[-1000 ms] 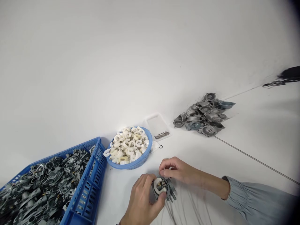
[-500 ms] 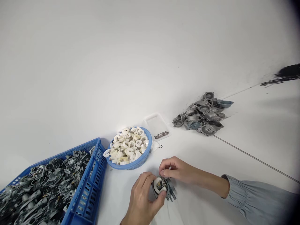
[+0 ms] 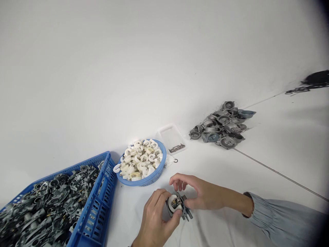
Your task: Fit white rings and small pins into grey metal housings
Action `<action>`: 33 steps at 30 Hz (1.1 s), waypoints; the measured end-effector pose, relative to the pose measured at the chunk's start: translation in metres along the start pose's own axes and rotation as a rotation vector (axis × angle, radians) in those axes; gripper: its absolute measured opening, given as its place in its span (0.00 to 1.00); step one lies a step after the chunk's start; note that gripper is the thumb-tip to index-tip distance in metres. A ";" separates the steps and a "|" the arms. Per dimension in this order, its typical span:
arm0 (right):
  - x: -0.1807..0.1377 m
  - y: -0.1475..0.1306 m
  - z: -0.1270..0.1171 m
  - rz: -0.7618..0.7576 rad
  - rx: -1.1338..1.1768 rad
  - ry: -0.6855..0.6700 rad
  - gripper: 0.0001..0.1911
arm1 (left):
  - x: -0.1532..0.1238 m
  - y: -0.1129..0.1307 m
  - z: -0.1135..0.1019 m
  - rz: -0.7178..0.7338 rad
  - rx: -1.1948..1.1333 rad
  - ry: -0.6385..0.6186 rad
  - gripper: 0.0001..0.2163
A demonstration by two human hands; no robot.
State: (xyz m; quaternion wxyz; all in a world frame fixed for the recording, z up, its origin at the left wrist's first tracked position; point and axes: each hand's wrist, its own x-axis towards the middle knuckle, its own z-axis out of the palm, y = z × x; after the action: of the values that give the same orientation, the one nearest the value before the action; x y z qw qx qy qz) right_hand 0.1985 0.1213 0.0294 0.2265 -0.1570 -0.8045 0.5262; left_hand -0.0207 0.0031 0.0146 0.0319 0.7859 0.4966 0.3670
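My left hand (image 3: 160, 215) grips a grey metal carburetor body (image 3: 184, 210) from its left side, with the thumb in front and the fingers behind. A white ring-shaped float (image 3: 172, 205) sits on top of it, with small brass-coloured parts in the middle. My right hand (image 3: 197, 192) is open over the right side of the carburetor body, its fingers spread and curved above the far edge. The right thumb is close to the body's right edge; I cannot tell whether it touches.
At the left stands a blue crate (image 3: 99, 206) full of carburetor bodies. A round blue basket (image 3: 154, 177) heaped with white floats is beside it. Behind, a white tray (image 3: 171, 135) holds small metal pins (image 3: 177, 148). A pile of grey bowls (image 3: 223, 125) and a thin rod (image 3: 280, 173) lie at the right.
My right hand has opened from a pinch at the float's far right edge. Its fingers have lifted and spread, and the thumb has moved nearer to me. The left hand stays in place.
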 end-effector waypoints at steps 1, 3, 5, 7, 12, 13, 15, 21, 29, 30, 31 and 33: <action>-0.001 0.000 0.000 -0.012 -0.018 -0.014 0.33 | 0.000 0.000 0.000 -0.002 -0.002 -0.002 0.09; -0.002 0.000 0.001 -0.011 -0.042 -0.016 0.33 | 0.000 0.000 0.000 -0.006 -0.002 -0.002 0.09; -0.002 0.000 0.002 -0.005 -0.057 -0.004 0.34 | 0.000 0.000 0.000 -0.008 0.000 -0.002 0.09; -0.003 0.000 0.003 0.009 -0.063 0.002 0.36 | 0.000 0.001 0.000 -0.009 0.000 -0.002 0.09; -0.003 -0.001 0.005 0.019 -0.062 -0.002 0.37 | 0.000 0.001 -0.001 -0.008 -0.013 -0.012 0.08; -0.003 0.000 0.005 0.011 -0.058 0.003 0.37 | 0.000 0.001 -0.001 -0.007 -0.014 -0.013 0.08; -0.002 0.000 0.006 -0.006 -0.049 0.013 0.36 | -0.001 0.001 -0.001 -0.003 -0.013 -0.010 0.08; -0.001 -0.001 0.006 -0.015 -0.036 0.005 0.32 | 0.000 0.000 -0.001 -0.001 -0.001 -0.013 0.08; 0.000 -0.005 0.006 -0.049 -0.054 -0.003 0.32 | -0.001 0.001 -0.003 0.026 0.041 -0.024 0.09; 0.000 -0.006 0.006 -0.053 -0.052 -0.002 0.32 | -0.001 0.001 -0.004 0.027 0.045 -0.024 0.09; 0.000 -0.006 0.006 -0.056 -0.050 0.000 0.31 | 0.000 0.002 -0.004 0.028 0.048 -0.023 0.09; 0.000 -0.007 0.006 -0.062 -0.046 0.000 0.31 | 0.000 0.003 -0.004 0.030 0.048 -0.017 0.09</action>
State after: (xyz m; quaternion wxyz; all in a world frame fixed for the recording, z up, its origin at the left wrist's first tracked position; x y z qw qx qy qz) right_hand 0.1950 0.1139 0.0332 0.2391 -0.1371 -0.8208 0.5004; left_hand -0.0213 0.0004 0.0188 0.0118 0.7970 0.4930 0.3487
